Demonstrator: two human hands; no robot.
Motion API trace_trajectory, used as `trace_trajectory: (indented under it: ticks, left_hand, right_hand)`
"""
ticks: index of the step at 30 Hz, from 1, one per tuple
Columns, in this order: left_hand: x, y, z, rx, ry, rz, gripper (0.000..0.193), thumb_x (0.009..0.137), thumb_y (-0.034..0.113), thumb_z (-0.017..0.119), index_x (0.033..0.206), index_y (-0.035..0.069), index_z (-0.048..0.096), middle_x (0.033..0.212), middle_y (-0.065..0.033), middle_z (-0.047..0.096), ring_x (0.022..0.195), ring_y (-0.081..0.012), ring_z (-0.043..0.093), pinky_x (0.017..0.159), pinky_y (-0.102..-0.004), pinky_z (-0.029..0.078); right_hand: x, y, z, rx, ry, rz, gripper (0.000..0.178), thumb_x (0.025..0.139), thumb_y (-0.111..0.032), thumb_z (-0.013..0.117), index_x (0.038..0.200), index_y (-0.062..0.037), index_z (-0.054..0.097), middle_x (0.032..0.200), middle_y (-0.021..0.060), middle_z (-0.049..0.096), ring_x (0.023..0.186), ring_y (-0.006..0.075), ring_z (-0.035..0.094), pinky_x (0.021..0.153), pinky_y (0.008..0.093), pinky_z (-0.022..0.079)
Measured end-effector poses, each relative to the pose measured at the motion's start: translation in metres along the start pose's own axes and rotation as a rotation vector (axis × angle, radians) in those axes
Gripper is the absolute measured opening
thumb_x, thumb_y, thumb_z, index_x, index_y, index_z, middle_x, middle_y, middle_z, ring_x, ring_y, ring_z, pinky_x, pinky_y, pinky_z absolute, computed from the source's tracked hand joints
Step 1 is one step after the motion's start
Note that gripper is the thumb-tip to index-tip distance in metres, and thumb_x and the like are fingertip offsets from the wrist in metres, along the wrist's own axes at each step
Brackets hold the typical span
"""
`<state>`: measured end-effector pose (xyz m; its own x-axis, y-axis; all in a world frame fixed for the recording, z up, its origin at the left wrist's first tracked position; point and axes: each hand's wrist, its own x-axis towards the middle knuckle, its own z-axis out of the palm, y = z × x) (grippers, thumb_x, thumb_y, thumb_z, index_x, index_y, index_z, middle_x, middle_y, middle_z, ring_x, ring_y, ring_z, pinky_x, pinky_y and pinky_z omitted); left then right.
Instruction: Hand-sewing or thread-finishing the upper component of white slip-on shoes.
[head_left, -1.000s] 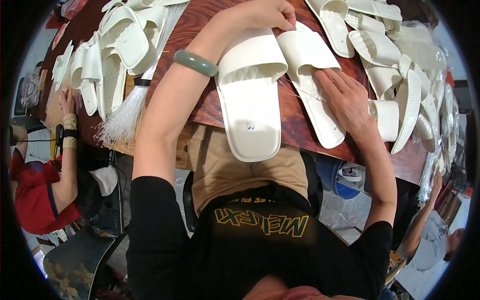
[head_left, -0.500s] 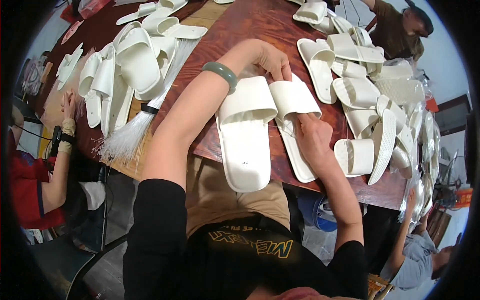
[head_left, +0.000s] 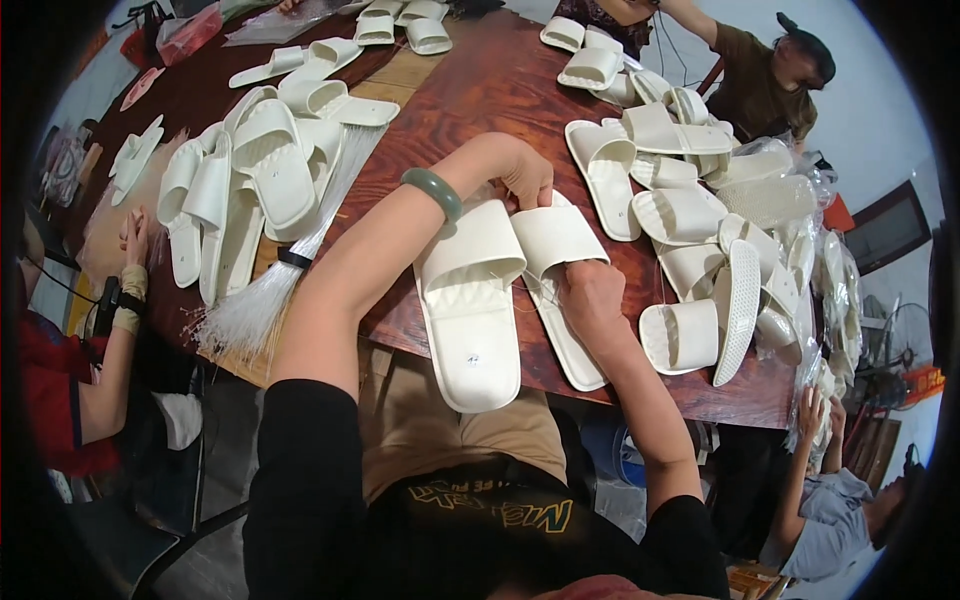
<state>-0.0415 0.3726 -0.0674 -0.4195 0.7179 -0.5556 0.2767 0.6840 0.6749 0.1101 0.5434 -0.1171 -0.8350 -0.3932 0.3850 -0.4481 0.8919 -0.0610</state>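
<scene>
Two white open-toe slippers lie side by side on the near edge of the table, toes pointing away from me. The left slipper [head_left: 470, 335] overhangs the edge; my left forearm, with a green bangle [head_left: 433, 193], reaches past it. My left hand [head_left: 524, 176] bends over the far end of the right slipper [head_left: 556, 238], its fingers closed at the toe rim. My right hand [head_left: 594, 298] is curled at the strap opening of that same slipper, fingertips hidden. Thin, clear strands show beside its knuckles.
White slippers [head_left: 684, 215] pile up on the right and more [head_left: 268, 165] on the left. A bundle of clear plastic strands [head_left: 265, 300], tied with a black band, lies by the left pile on the reddish wooden table [head_left: 480, 75]. Several people sit around it.
My view has shifted, so the slippers appear lower and further left. My right hand's fingers, tucked under the strap before, are now curled at its edge. The left hand stays at the toe.
</scene>
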Motion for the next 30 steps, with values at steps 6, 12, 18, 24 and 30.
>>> trace_trajectory:
  ticks: [6,12,18,24,30]
  left_hand:
    - [-0.004,0.01,0.008,0.249,0.202,-0.013,0.013,0.073,0.014,0.069,0.085,0.007,0.072,0.065,0.0019,0.062,0.057,-0.0083,0.054,0.051,-0.0267,0.043]
    - [-0.003,0.004,0.021,0.52,0.363,0.051,0.027,0.068,0.001,0.054,0.093,-0.002,0.064,0.085,-0.019,0.065,0.079,-0.034,0.062,0.068,-0.0393,0.048]
    - [-0.006,-0.016,0.034,0.529,0.614,0.149,0.018,0.073,0.004,0.054,0.089,0.001,0.063,0.086,-0.0206,0.064,0.082,-0.0367,0.062,0.069,-0.0412,0.048]
    - [-0.019,-0.028,0.046,0.09,0.847,0.199,0.015,0.082,0.013,0.057,0.078,-0.001,0.059,0.072,-0.0136,0.062,0.068,-0.0258,0.06,0.062,-0.0364,0.046]
    - [-0.019,-0.048,0.058,0.039,0.986,0.138,0.015,0.083,0.012,0.054,0.082,-0.002,0.057,0.072,-0.0102,0.062,0.069,-0.021,0.059,0.065,-0.033,0.046]
  right_hand:
    - [-0.004,0.004,-0.001,-0.001,-0.027,0.034,0.006,0.07,-0.009,0.058,0.067,-0.003,0.061,0.063,0.0158,0.061,0.058,0.0316,0.062,0.052,0.0427,0.048]
    - [-0.009,0.001,-0.001,0.128,-0.052,0.009,0.012,0.079,-0.014,0.058,0.077,-0.0025,0.061,0.07,0.0155,0.062,0.066,0.0316,0.061,0.06,0.0431,0.048]
    - [-0.019,0.006,-0.012,0.257,0.098,-0.117,0.006,0.077,-0.01,0.06,0.082,-0.0069,0.062,0.075,0.0122,0.06,0.069,0.0299,0.059,0.06,0.0403,0.047]
    - [-0.018,0.008,-0.019,-0.018,0.151,-0.224,0.007,0.074,-0.009,0.063,0.079,-0.0099,0.059,0.069,0.004,0.057,0.06,0.0218,0.059,0.053,0.032,0.048]
    - [-0.009,0.003,-0.019,-0.161,0.087,-0.327,0.014,0.073,-0.009,0.061,0.087,-0.0093,0.061,0.072,0.0041,0.059,0.061,0.0183,0.062,0.052,0.0314,0.048]
